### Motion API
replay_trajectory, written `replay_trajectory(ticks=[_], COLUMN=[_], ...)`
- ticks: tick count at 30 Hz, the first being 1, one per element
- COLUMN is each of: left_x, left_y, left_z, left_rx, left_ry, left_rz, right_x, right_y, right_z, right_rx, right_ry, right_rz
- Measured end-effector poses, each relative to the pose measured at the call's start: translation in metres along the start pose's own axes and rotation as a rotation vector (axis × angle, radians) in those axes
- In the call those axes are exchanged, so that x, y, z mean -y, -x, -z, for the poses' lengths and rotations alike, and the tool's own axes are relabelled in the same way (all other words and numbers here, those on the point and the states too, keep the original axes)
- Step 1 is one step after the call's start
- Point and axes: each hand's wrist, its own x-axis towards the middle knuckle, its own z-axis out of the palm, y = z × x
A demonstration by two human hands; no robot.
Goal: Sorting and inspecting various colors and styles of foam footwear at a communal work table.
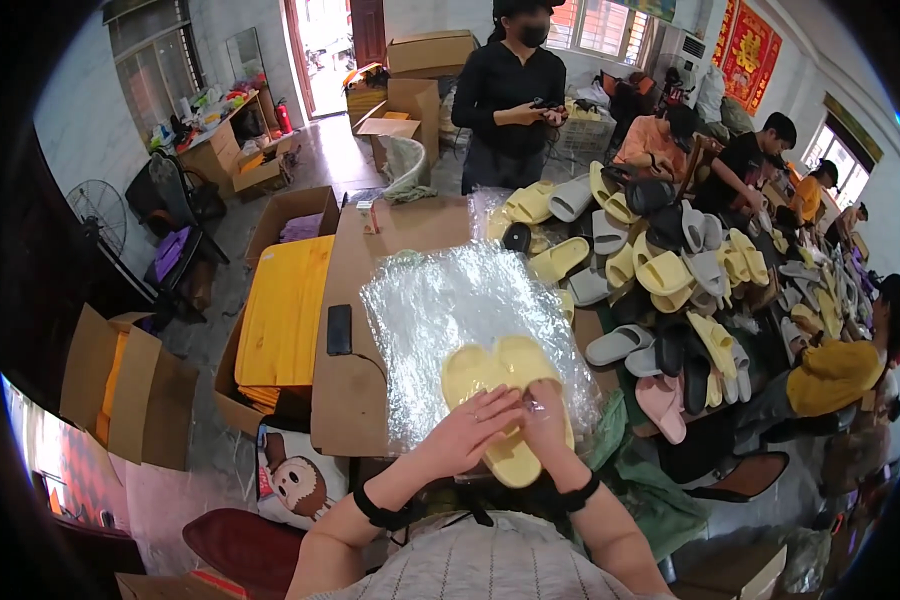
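Observation:
A pair of pale yellow slippers (515, 462) lies in front of me, toes pointing away, on a stack of clear plastic bags (435, 300). My left hand (478, 432) rests across the left slipper with its fingers stretched out and close together. Over the right slipper, my right hand (547, 425) has its fingers bent around the strap area. A glint by those fingers looks like clear film, but I cannot tell whether the pair is inside a bag. Parts of both slippers are hidden under my hands.
Slippers in yellow, grey, black and pink (660, 270) heap the table to the right. A black phone (339, 330) and a small box (369, 217) lie on the cardboard (355, 400). Left stands a carton of yellow packaging (285, 310). A person (510, 110) stands opposite; several others sit right.

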Motion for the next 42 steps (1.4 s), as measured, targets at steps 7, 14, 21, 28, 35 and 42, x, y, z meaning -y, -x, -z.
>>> replay_trajectory(ticks=[7,14,21,28,35,42], left_x=[-0.003,0.028,0.096,0.111,0.102,0.113], left_y=[0.012,0.047,0.032,0.029,0.032,0.032], left_z=[0.015,0.03,-0.005,-0.041,-0.043,-0.046], left_rx=[0.007,-0.236,-0.311,-0.224,-0.223,-0.158], left_ry=[0.103,0.183,-0.291,-0.233,-0.285,-0.353], left_rz=[0.015,0.197,0.485,0.508,0.586,0.562], right_x=[0.0,0.051,0.073,0.008,-0.008,-0.015], right_y=[-0.069,0.011,-0.053,-0.103,-0.088,-0.074], right_z=[-0.045,0.055,0.058,-0.058,-0.087,-0.045], right_rx=[0.072,0.756,0.186,0.218,0.012,-0.035], right_ry=[-0.184,-0.152,-0.22,0.385,0.244,0.192], right_rz=[-0.173,0.18,-0.061,-0.082,-0.094,-0.217])
